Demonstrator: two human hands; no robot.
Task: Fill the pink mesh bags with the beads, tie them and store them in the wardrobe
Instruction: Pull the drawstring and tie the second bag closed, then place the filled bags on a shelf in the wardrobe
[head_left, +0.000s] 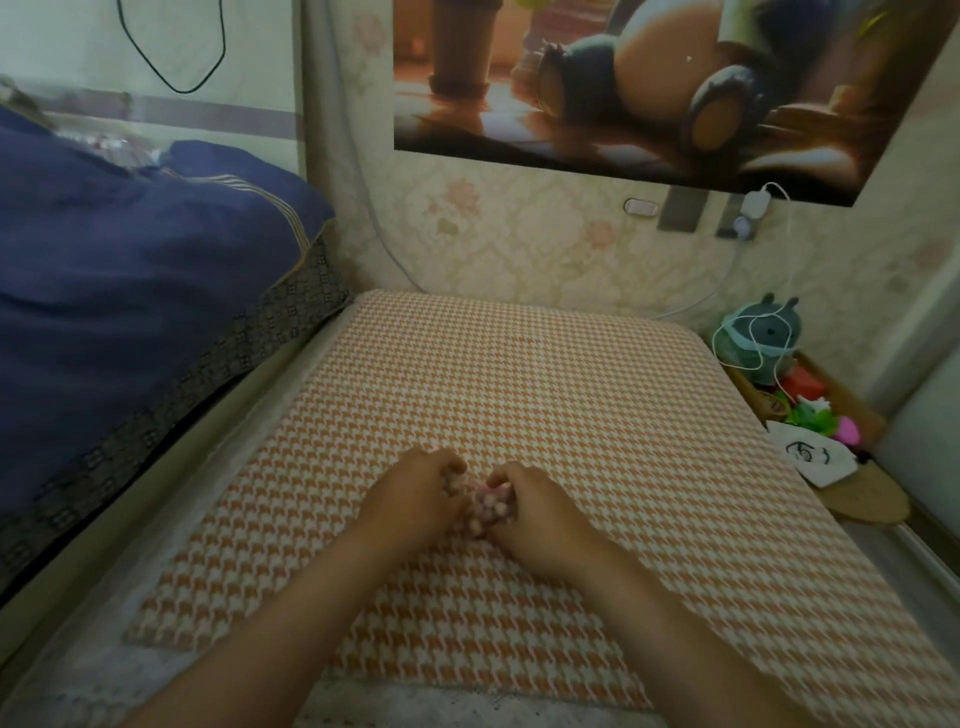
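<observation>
Head view shows the pink mesh bag (487, 496) low on the houndstooth cloth (519, 374), near its front edge and about midway across. It is packed with pale pink beads (492, 514) that show through the netting.

The left hand (415, 499) has its fingers curled round the bag's left side. The right hand (540, 514) closes on the right side, its thumb bent in toward the top of the bag. Both sets of fingers look clamped on the bag, though blur hides how each fingertip sits and whether a drawstring is pinched.

The bag looks full, so the step in hand is probably gathering or tying the neck.

As for handling, the mesh should be soft and limp, with no shape of its own. The beads are likely small, hard and free to roll, so the bundle will sag and shift, yet it should weigh little. The sound place to take hold is the gathered neck above the beads. A grip lower down would only squeeze the beads about, and an open mouth could spill them over the cloth.

Left of the cloth lies blue bedding (130, 286). On the wall beyond its far edge hangs a poster (649, 88). Off the far right corner sits a plush toy (769, 332) draped with white cord. No wardrobe is plainly identifiable.
</observation>
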